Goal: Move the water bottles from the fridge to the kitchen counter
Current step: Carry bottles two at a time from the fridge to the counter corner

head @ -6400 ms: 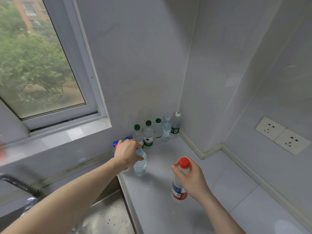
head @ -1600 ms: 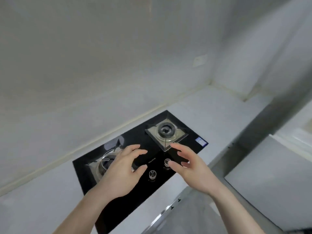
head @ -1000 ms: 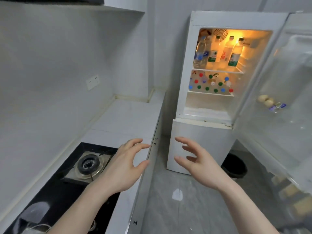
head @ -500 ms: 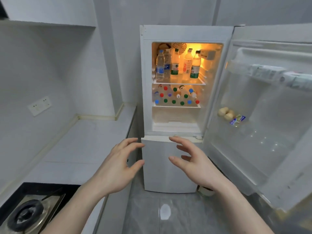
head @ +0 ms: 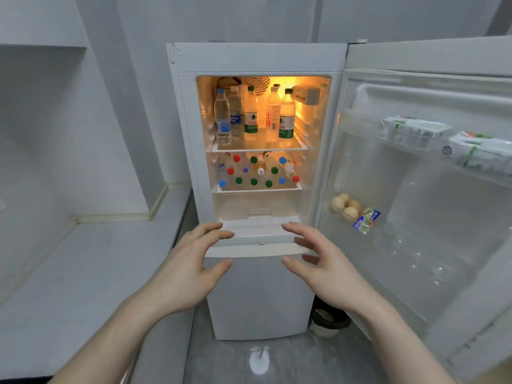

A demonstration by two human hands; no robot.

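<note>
Head view: a white fridge [head: 257, 59] straight ahead, upper door [head: 432, 176] swung wide to the right, interior lit amber. On the upper shelf [head: 260, 147], upright water bottles [head: 250, 112] in a cluster: a blue-capped one at the left, green-capped ones in the middle and at the right, a pale-capped one between them. On the lower shelf [head: 259, 189], more bottles lying on their sides [head: 257, 170], caps toward the camera in red, green, blue and white. Below that, a pale drawer front. In the door racks, eggs [head: 343, 207] beside a small blue packet, and wrapped packs higher up at the right.

Left hand [head: 188, 270] and right hand [head: 324, 270] raised side by side in front of the fridge's lower compartment, palms angled inward. Fingers [head: 210, 231] of both spread apart and loosely bent, holding nothing, touching nothing. Bottles all above and beyond the fingertips, well apart from them, inside the fridge.

At the left, a grey tabletop [head: 83, 273] running up to the fridge's side, nothing visible on the part in frame. On the floor, a dark round object [head: 329, 320] behind the open door, partly hidden.
</note>
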